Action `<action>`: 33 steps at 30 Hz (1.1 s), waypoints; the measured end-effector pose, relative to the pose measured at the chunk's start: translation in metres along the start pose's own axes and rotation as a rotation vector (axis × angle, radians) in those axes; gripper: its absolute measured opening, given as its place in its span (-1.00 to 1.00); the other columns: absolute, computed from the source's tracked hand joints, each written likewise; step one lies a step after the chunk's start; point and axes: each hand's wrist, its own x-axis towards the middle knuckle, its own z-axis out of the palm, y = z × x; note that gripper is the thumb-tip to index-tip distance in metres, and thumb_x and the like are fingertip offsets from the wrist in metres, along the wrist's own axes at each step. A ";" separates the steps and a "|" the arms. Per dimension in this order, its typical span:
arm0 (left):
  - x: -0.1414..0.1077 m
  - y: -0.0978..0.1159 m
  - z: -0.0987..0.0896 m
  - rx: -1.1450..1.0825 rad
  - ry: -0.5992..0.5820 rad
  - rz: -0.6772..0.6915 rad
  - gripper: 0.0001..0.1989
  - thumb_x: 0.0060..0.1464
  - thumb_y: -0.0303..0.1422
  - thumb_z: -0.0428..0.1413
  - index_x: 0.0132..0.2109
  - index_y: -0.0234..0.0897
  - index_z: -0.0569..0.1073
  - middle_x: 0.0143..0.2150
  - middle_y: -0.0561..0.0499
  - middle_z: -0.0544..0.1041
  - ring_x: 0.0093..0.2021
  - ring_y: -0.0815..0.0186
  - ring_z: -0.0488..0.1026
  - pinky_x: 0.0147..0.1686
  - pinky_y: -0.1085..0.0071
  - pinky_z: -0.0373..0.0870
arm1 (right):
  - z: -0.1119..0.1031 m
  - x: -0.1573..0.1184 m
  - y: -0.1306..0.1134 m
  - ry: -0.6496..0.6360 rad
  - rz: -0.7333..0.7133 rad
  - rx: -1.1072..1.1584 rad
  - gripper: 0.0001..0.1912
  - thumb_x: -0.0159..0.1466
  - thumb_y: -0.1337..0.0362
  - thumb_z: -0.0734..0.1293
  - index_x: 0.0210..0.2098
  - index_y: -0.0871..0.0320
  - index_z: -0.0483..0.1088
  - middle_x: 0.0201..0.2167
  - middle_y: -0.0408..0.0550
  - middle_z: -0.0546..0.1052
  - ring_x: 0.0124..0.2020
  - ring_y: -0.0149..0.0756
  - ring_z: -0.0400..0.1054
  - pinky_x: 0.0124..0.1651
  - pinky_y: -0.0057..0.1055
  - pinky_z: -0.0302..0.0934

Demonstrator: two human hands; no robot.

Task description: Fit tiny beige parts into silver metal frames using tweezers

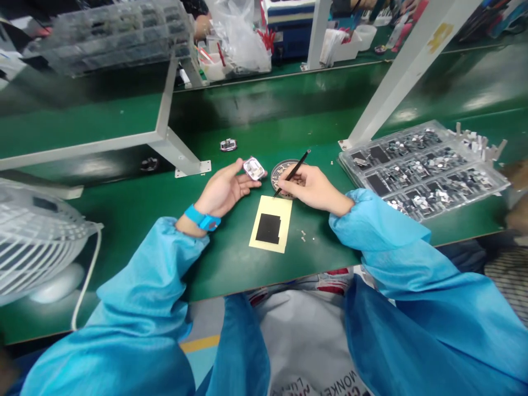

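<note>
Blue Smock Over a Printed Grey Shirt

The person wears a bright blue smock (391,242), its long, loose sleeves wrinkled and gathered at the cuffs. It hangs open over a light grey shirt (301,335) with dark lettering low on the front. A blue wristband (202,218) with a small dark reddish patch circles the left wrist. The right cuff (350,217) puffs out near the wrist. Both hands are bare.
</note>
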 end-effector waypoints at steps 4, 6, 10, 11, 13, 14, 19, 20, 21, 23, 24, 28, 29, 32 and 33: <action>-0.038 -0.011 -0.007 -0.063 0.021 0.008 -0.57 0.19 -0.03 0.15 -0.03 -0.31 0.52 -0.06 -0.25 0.66 -0.26 0.21 0.64 -0.50 0.44 0.41 | -0.002 -0.005 -0.001 -0.024 -0.146 -0.272 -0.74 0.34 0.08 0.39 -0.30 0.15 0.46 -0.44 -0.14 0.50 -0.44 -0.38 0.33 -0.35 -0.40 0.23; -0.043 -0.013 -0.009 -0.033 0.047 0.070 -0.63 0.15 -0.11 0.20 -0.05 -0.30 0.51 -0.09 -0.20 0.65 -0.27 0.22 0.64 -0.49 0.45 0.39 | -0.003 -0.007 -0.004 -0.035 -0.182 -0.420 -0.73 0.36 0.10 0.37 -0.38 0.14 0.40 -0.53 -0.20 0.38 -0.50 -0.42 0.20 -0.41 -0.41 0.10; -0.041 -0.020 -0.012 0.064 0.107 0.182 -0.69 0.00 -0.32 0.30 -0.12 -0.27 0.42 -0.21 -0.07 0.63 -0.25 0.19 0.65 -0.37 0.40 0.47 | -0.005 -0.009 -0.006 -0.081 -0.221 -0.599 -0.60 0.37 0.14 0.35 -0.52 0.12 0.18 -0.58 -0.24 0.23 -0.53 -0.44 0.08 -0.43 -0.39 -0.05; -0.040 -0.022 -0.014 0.111 0.130 0.217 -0.70 -0.02 -0.37 0.30 -0.15 -0.25 0.40 -0.24 -0.04 0.62 -0.24 0.18 0.65 -0.31 0.36 0.50 | -0.005 -0.009 -0.006 -0.087 -0.231 -0.625 -0.59 0.37 0.14 0.35 -0.52 0.12 0.15 -0.58 -0.24 0.23 -0.52 -0.44 0.07 -0.42 -0.39 -0.06; -0.041 -0.024 -0.017 0.289 0.195 0.318 -0.73 -0.03 -0.45 0.26 -0.17 -0.24 0.40 -0.25 -0.02 0.60 -0.19 0.18 0.63 -0.18 0.28 0.53 | -0.005 -0.010 -0.006 -0.080 -0.243 -0.645 -0.59 0.37 0.13 0.34 -0.52 0.12 0.16 -0.57 -0.22 0.24 -0.51 -0.43 0.08 -0.42 -0.38 -0.04; -0.043 -0.024 -0.019 0.428 0.219 0.377 -0.74 -0.02 -0.48 0.23 -0.14 -0.23 0.43 -0.23 -0.02 0.60 -0.16 0.18 0.61 -0.10 0.24 0.52 | -0.004 -0.010 -0.006 -0.064 -0.242 -0.640 -0.60 0.38 0.12 0.34 -0.51 0.12 0.19 -0.57 -0.21 0.26 -0.51 -0.42 0.10 -0.41 -0.38 -0.02; -0.056 -0.011 -0.023 1.044 0.108 0.525 -0.69 0.12 -0.47 0.16 0.01 -0.17 0.59 -0.12 -0.06 0.60 -0.06 0.11 0.52 0.03 0.16 0.44 | 0.004 -0.012 -0.009 0.089 -0.189 -0.441 -0.76 0.34 0.07 0.40 -0.31 0.12 0.48 -0.46 -0.14 0.48 -0.49 -0.38 0.25 -0.41 -0.39 0.15; -0.058 -0.009 -0.022 1.036 0.108 0.520 -0.74 0.14 -0.44 0.17 -0.03 -0.17 0.61 -0.13 -0.05 0.60 -0.09 0.12 0.52 -0.02 0.18 0.45 | 0.006 -0.013 -0.010 0.099 -0.174 -0.386 -0.75 0.31 0.06 0.43 -0.28 0.12 0.51 -0.44 -0.13 0.51 -0.50 -0.38 0.28 -0.42 -0.40 0.17; -0.059 -0.008 -0.019 0.968 0.124 0.501 -0.80 0.15 -0.41 0.19 -0.07 -0.18 0.61 -0.15 -0.05 0.60 -0.15 0.15 0.53 -0.07 0.21 0.47 | 0.008 -0.014 -0.010 0.095 -0.163 -0.343 -0.74 0.28 0.05 0.46 -0.28 0.13 0.52 -0.44 -0.13 0.53 -0.50 -0.38 0.29 -0.44 -0.40 0.18; -0.060 -0.009 -0.012 0.709 0.145 0.416 -0.86 0.15 -0.33 0.23 -0.13 -0.22 0.59 -0.20 -0.05 0.62 -0.24 0.21 0.55 -0.18 0.28 0.50 | 0.012 -0.015 -0.010 0.053 -0.159 -0.313 -0.72 0.24 0.04 0.49 -0.32 0.14 0.53 -0.48 -0.14 0.52 -0.53 -0.40 0.29 -0.47 -0.42 0.18; -0.061 -0.012 -0.008 0.557 0.127 0.356 -0.84 0.14 -0.30 0.25 -0.14 -0.24 0.56 -0.23 -0.04 0.62 -0.28 0.23 0.56 -0.23 0.30 0.51 | 0.013 -0.016 -0.010 0.028 -0.166 -0.329 -0.72 0.24 0.04 0.49 -0.35 0.14 0.53 -0.52 -0.16 0.49 -0.55 -0.41 0.27 -0.47 -0.43 0.17; -0.064 -0.029 0.008 0.241 -0.091 0.154 -0.75 0.13 -0.22 0.28 -0.13 -0.24 0.47 -0.25 -0.05 0.65 -0.28 0.22 0.62 -0.25 0.31 0.57 | 0.012 -0.017 -0.010 -0.026 -0.180 -0.414 -0.75 0.27 0.08 0.47 -0.35 0.14 0.52 -0.59 -0.20 0.44 -0.58 -0.43 0.25 -0.47 -0.44 0.16; -0.065 -0.033 0.010 0.261 -0.127 0.140 -0.76 0.15 -0.22 0.27 -0.12 -0.23 0.46 -0.25 -0.05 0.65 -0.27 0.22 0.63 -0.24 0.31 0.58 | 0.011 -0.017 -0.010 -0.036 -0.169 -0.411 -0.75 0.26 0.08 0.47 -0.35 0.15 0.52 -0.58 -0.20 0.45 -0.58 -0.43 0.26 -0.47 -0.45 0.16; -0.067 -0.043 0.012 0.361 -0.155 0.140 -0.80 0.23 -0.23 0.20 -0.07 -0.19 0.45 -0.24 -0.02 0.64 -0.23 0.23 0.64 -0.27 0.34 0.60 | 0.010 -0.016 -0.007 -0.068 -0.134 -0.371 -0.74 0.24 0.09 0.48 -0.36 0.17 0.51 -0.58 -0.19 0.45 -0.57 -0.43 0.29 -0.49 -0.47 0.15; -0.067 -0.044 0.012 0.375 -0.149 0.140 -0.80 0.25 -0.22 0.19 -0.06 -0.18 0.44 -0.23 -0.02 0.65 -0.23 0.23 0.64 -0.28 0.34 0.60 | 0.010 -0.016 -0.006 -0.071 -0.130 -0.363 -0.74 0.24 0.09 0.49 -0.36 0.17 0.52 -0.58 -0.20 0.46 -0.57 -0.43 0.29 -0.50 -0.47 0.15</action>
